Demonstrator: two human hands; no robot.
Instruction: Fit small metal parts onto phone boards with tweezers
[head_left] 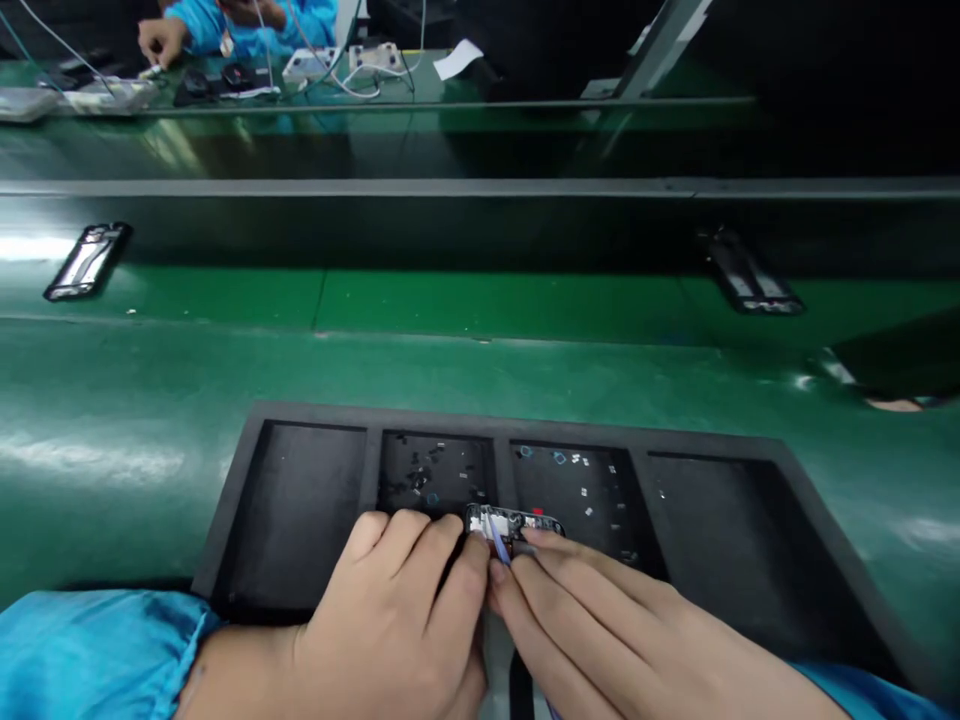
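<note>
an opened device [531,522], its inner parts laid bare, is held low over the middle of a black tray [697,438], in front of the divider between the two middle compartments. its left end is grasped by the left hand [409,600], the fingers curled closely about it. a slim blue-violet tool [500,545] is pinched in the grip of the right hand [607,605], and its tip is brought to a pale part of the device; whether contact is made cannot be told. the near portion of the device is hidden by both hands. small loose parts [420,477] are scattered in the two middle compartments, mostly dark on the left, many white on the right. the tray is supported by a green bench [450,372]. beyond it, a left unit [88,262] and a right unit [752,272] are laid slantwise, well apart. farther back, a co-worker's hand [163,42] and blue sleeve [204,25] are seen, with a white sheet [459,60] off to the right
</note>
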